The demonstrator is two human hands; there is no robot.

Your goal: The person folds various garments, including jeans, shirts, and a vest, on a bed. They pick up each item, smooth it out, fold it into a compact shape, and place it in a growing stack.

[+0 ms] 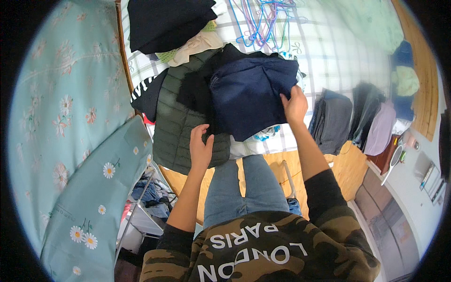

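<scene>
A navy blue folded garment [253, 94] lies on top of a loose pile at the bed's near edge; its exact kind is hard to tell. My right hand [296, 105] grips its right edge between thumb and fingers. Beside its lower left corner is my left hand [201, 148], fingers bent and apart, over a dark green quilted jacket [176, 127]. Black cloth [195, 89] shows between the jacket and the navy garment. Under the navy garment, a bit of blue-and-white patterned cloth [267, 133] peeks out.
Black folded clothing [169, 23] tops a stack at the far left of the bed [329, 61]. Tangled hangers [265, 23] lie at the back. Folded grey trousers [331, 122] and a lilac garment [381, 127] sit at right. A floral curtain [70, 94] borders the left.
</scene>
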